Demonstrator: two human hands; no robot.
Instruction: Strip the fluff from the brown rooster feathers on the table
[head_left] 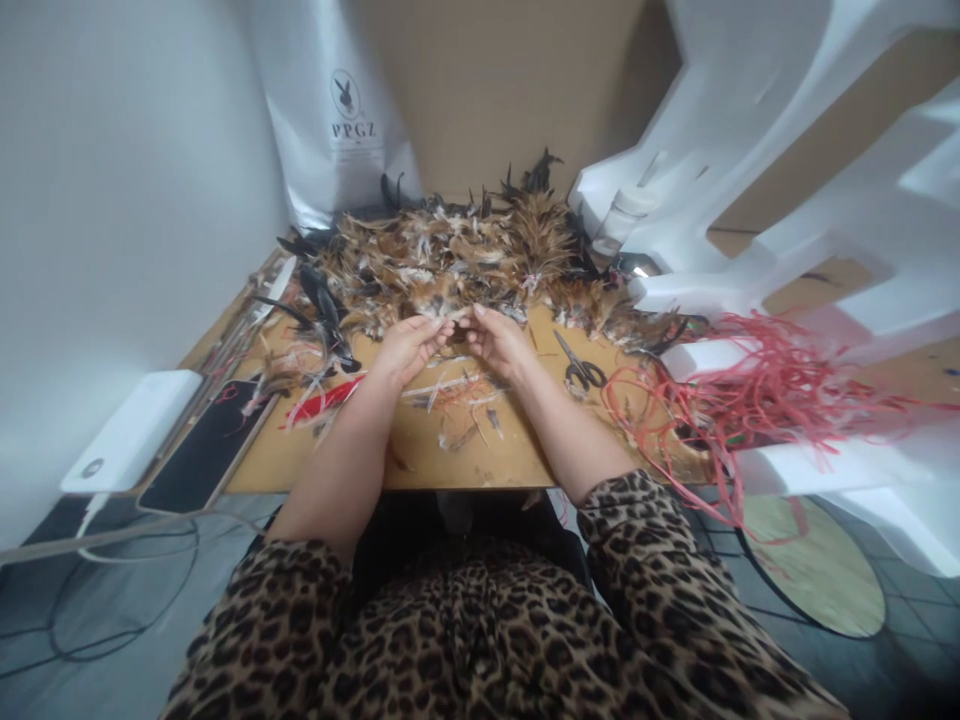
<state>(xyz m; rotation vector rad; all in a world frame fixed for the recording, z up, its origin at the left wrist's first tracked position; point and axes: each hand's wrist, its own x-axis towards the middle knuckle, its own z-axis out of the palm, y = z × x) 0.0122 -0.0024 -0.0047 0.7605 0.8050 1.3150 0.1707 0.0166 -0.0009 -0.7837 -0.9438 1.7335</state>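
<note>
A big heap of brown, white and black feathers [465, 255] covers the back of a low wooden board [420, 455]. My left hand [409, 348] and my right hand [499, 340] meet at the heap's near edge, fingertips pinched together on a small bunch of feathers [456, 322] between them. Loose feathers and scraps lie under my wrists. A red feather [322, 402] rests by my left forearm. Black-handled scissors [579, 365] lie just right of my right hand.
A tangle of red strings [750, 395] spreads to the right over white foam pieces [787, 200]. A white power bank [131, 432] and a dark phone [202, 445] lie at the left. A white bag [337, 110] leans behind. Cables run on the floor.
</note>
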